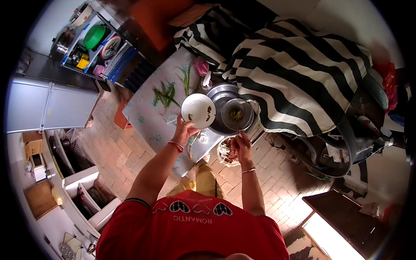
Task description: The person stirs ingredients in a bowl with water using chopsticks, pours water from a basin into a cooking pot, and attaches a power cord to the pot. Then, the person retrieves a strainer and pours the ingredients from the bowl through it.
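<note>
My left hand [183, 130] grips the lower left rim of a white bowl [197, 108], tilted so its inside shows with a few dark green bits stuck to it. My right hand [241, 142] is closed round the handle of a round strainer [227, 113], which holds a small heap of green-brown bits [235, 113]. The strainer is over a large metal basin [217, 93], right of the bowl. Green leafy stalks [164, 94] lie on the patterned tablecloth [149, 123], left of the bowl.
A striped cloth [294, 82] covers something large at the right. A pink item [201, 66] and a white bottle [207, 81] are behind the bowl. Below the basin is a basket [227, 152] with reddish contents. A rack [102, 47] with basins stands at the upper left.
</note>
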{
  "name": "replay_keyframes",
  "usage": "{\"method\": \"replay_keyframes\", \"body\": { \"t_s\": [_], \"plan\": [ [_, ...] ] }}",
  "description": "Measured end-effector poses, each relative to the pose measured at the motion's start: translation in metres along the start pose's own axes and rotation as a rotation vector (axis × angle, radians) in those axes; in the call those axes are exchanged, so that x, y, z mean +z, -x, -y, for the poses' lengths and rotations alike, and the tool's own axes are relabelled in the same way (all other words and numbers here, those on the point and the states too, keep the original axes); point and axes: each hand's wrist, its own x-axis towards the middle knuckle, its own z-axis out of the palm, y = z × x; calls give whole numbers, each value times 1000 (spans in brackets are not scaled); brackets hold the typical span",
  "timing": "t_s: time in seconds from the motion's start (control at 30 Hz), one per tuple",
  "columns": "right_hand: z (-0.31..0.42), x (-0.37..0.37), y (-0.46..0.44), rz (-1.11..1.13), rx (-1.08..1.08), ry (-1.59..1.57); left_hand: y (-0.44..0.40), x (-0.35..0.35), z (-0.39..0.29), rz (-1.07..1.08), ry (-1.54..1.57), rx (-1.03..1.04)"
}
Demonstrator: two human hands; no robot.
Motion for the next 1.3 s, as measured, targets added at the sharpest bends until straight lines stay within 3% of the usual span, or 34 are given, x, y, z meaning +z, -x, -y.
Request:
{"method": "replay_keyframes", "body": {
  "t_s": [0.37, 0.63, 0.73, 0.9, 1.03, 1.13, 1.3],
  "plan": [
    [36, 72, 53, 17, -81, -91, 66, -15, -15, 104, 97, 73],
    [53, 178, 135, 274, -44, 327, 168, -59, -14, 94, 260, 273],
    [21, 213, 173, 474, 34, 543, 237, -93, -4, -4, 311, 423],
    [-70, 256, 239, 761, 202, 633, 376, -167, 28, -110, 514, 594],
    [-135, 282, 321, 1008, 336, 727, 491, -215, 84, -355, 610, 648],
    [-185, 296, 378, 1213, 468, 838, 559, -249, 144, -459, 643, 834],
    [-269, 314, 472, 1538, 665, 913, 673, -262, 209, -755, 745, 940]
  ]
}}
